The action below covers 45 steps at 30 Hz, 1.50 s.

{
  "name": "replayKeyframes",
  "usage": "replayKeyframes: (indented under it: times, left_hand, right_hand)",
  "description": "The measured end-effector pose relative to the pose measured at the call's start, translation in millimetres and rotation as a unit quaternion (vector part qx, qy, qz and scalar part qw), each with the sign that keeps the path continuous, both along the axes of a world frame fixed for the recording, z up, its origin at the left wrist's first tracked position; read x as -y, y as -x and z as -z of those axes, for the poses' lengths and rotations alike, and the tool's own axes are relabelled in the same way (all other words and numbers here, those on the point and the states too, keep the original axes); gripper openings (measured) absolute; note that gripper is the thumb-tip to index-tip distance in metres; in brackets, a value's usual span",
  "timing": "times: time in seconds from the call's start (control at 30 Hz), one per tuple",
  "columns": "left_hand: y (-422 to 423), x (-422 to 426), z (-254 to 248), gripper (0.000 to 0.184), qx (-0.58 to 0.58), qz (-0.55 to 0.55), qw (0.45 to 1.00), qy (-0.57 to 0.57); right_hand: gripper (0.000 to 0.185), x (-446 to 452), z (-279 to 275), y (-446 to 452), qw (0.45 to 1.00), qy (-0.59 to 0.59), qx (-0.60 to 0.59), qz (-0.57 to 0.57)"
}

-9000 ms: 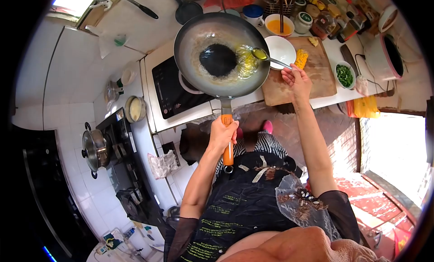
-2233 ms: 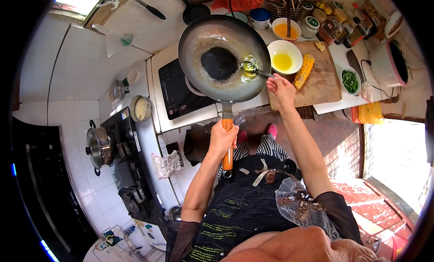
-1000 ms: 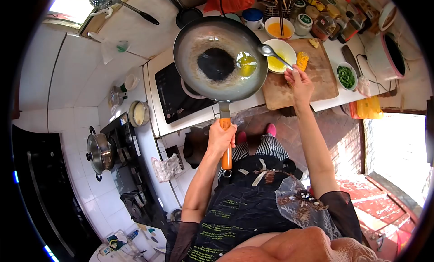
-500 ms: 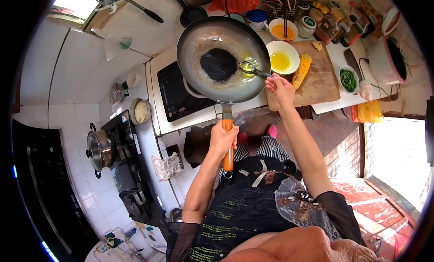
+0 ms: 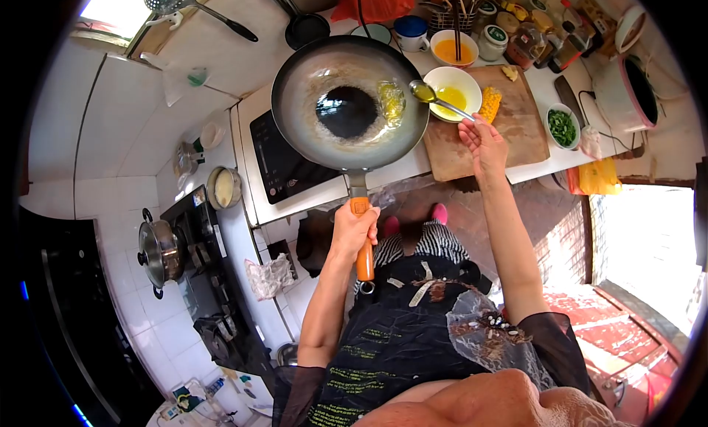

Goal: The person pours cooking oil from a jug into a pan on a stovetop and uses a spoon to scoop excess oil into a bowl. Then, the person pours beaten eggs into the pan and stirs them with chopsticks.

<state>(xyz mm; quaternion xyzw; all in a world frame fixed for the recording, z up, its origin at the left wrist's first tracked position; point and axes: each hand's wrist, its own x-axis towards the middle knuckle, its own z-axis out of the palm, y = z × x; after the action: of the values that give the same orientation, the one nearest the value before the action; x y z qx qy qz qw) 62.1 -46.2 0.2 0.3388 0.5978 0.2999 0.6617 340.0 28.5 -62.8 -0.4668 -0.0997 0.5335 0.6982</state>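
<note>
My left hand [image 5: 354, 228] is wrapped round the wooden handle of a large wok [image 5: 299, 125], held tilted above the induction cooker [image 5: 276, 172]. Yellow oil pools on the right side of the wok's inside, and a dark patch marks its middle. Between the fingers of my right hand [image 5: 485, 147] is the handle of a metal spoon [image 5: 450, 108]. Its bowl, coated with yellow oil, hangs between the wok's right rim and a white bowl [image 5: 441, 74] with yellow oil inside. A corn cob [image 5: 490, 104] lies just beyond my right fingers, partly hidden.
The cob rests on a wooden cutting board [image 5: 520, 143]. Behind are a bowl of beaten egg [image 5: 447, 52] with chopsticks, a blue-lidded mug [image 5: 411, 33] and several jars. Chopped greens fill a bowl [image 5: 563, 127] at right. A lidded pot [image 5: 161, 254] stands at left.
My right hand has drawn the spoon out of the wok, rightward to the white bowl's edge. The wok has shifted slightly left in view, still in my left hand.
</note>
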Motion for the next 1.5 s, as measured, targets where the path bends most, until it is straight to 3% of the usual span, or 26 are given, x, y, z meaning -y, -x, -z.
replayKeyframes:
  times: [0.2,0.47,0.73,0.83,1.13,1.5]
  left_hand:
    - [11,-4,5,0.013,0.03,-0.027,0.999,0.012]
    - [33,2,17,0.014,0.074,-0.065,0.995,0.027]
    - [56,10,49,0.015,0.142,-0.09,0.985,0.044]
    - [66,6,68,0.015,0.159,-0.075,0.984,0.039]
    - [73,-13,96,0.018,0.142,-0.091,0.985,0.034]
    - [86,-17,102,0.017,0.117,-0.071,0.99,0.022]
  right_hand:
    - [0.026,-2,22,-37,0.996,0.009,0.054,0.065]
    - [0.029,-2,48,-32,0.957,-0.006,0.284,0.058]
    - [0.028,17,43,-20,0.951,-0.011,0.304,0.062]
    - [0.029,25,44,-22,0.951,0.001,0.301,0.064]
    - [0.028,-2,65,-33,0.995,0.023,0.057,0.073]
    - [0.027,-16,83,-14,0.992,0.065,-0.023,0.104]
